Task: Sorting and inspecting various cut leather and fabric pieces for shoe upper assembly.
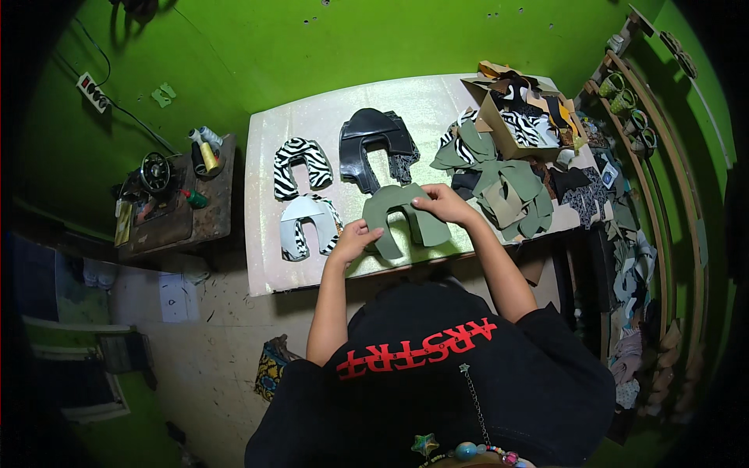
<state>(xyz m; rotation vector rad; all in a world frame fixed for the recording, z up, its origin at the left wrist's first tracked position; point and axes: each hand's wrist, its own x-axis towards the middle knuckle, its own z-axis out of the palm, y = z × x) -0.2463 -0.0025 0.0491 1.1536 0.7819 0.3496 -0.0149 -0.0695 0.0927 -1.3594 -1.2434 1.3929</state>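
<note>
My left hand [353,240] and my right hand [443,204] hold olive-green U-shaped cut pieces [396,199] at the table's near edge. The left fingers pinch the lower left side, and the right thumb and fingers grip the upper right. The pieces overlap and look like shoe uppers; how many there are I cannot tell. Just beyond lies a stack of shiny black U-shaped pieces [368,129]. To the left is a stack of zebra-striped U-shaped pieces [282,178], and nearer me a pale grey one [306,209] lies over more zebra stripes.
Green and dark scraps [499,187] heap on the right of the pale table [262,257]. Behind them stands a cardboard box [499,132] full of offcuts. A sewing machine [156,173] with thread cones [209,156] is at left. Sandals [624,101] hang on a wooden rack at right.
</note>
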